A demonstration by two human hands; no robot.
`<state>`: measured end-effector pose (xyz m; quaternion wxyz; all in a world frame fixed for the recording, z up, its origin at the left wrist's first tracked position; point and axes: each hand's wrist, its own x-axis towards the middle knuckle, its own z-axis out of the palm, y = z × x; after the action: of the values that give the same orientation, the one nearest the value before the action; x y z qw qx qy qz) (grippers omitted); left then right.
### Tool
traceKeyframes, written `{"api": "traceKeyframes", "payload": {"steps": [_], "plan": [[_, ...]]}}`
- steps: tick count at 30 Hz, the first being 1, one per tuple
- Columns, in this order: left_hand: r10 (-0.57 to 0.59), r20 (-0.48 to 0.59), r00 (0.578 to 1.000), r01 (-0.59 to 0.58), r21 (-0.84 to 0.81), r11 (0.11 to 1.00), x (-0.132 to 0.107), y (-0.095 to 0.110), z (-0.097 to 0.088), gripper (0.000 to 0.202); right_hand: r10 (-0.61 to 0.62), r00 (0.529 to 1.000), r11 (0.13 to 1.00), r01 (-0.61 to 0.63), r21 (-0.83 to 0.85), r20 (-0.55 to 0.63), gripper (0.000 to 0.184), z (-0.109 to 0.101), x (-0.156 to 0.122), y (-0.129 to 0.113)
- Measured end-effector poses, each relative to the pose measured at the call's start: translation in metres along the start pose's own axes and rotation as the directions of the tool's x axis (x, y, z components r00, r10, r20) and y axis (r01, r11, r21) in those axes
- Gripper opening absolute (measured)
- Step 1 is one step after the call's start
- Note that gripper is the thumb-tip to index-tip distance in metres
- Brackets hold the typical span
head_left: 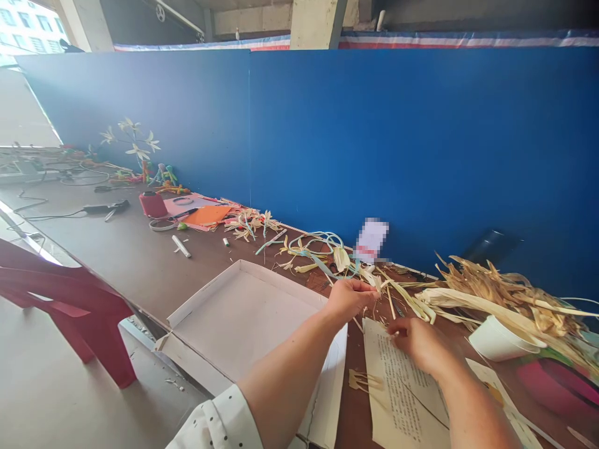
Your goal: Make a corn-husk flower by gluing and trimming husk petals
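My left hand (349,302) reaches past the shallow white box (255,318), its fingers pinched at a pale strip of corn husk (377,282). Just right of it, my right hand (418,340) hovers over or rests on a printed sheet (402,399); I cannot tell which. Its thumb and fingertips are pressed together, and whatever lies between them is too small to make out. A small split piece of husk (360,379) lies at the sheet's left edge. Dried corn husks (500,290) are heaped to the right, and light-blue cord (322,240) curls behind my left hand.
A white cup (505,338) lies tilted beside the husks, near a pink container (555,383). Orange paper (208,215), a red object (153,204) and a white stick (181,246) are farther left. A blue partition (374,137) lines the back; a red chair (70,299) stands at left.
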<state>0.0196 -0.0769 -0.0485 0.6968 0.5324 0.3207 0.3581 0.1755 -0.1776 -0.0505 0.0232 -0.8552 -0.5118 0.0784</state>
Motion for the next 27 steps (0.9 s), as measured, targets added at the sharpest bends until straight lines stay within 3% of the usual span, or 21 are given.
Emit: {"api": "traceKeyframes", "payload": {"steps": [3,10,20,23,27], "plan": [[-0.001,0.004,1.000,0.001,0.002,1.000,0.001,-0.001,0.000,0.023,-0.039,0.996,0.999,0.040,-0.012,0.075,0.023,0.001,-0.002,-0.006],[0.007,0.012,1.000,-0.007,-0.003,1.000,0.003,-0.004,0.001,0.024,-0.095,0.995,0.986,0.100,-0.130,0.038,0.018,-0.012,-0.014,-0.018],[0.012,0.022,1.000,-0.012,-0.004,1.000,0.004,-0.007,0.001,0.022,-0.109,0.994,0.989,0.109,-0.103,-0.001,0.008,-0.005,-0.018,-0.017],[0.003,0.008,1.000,-0.003,0.019,1.000,0.002,-0.004,0.001,0.022,-0.082,0.997,0.997,0.082,0.003,-0.007,0.012,-0.007,-0.013,-0.012],[-0.001,0.004,1.000,0.001,0.023,1.000,0.001,-0.002,0.000,0.021,-0.111,0.994,0.935,0.110,0.338,-0.016,0.017,-0.016,-0.006,0.003]]}}
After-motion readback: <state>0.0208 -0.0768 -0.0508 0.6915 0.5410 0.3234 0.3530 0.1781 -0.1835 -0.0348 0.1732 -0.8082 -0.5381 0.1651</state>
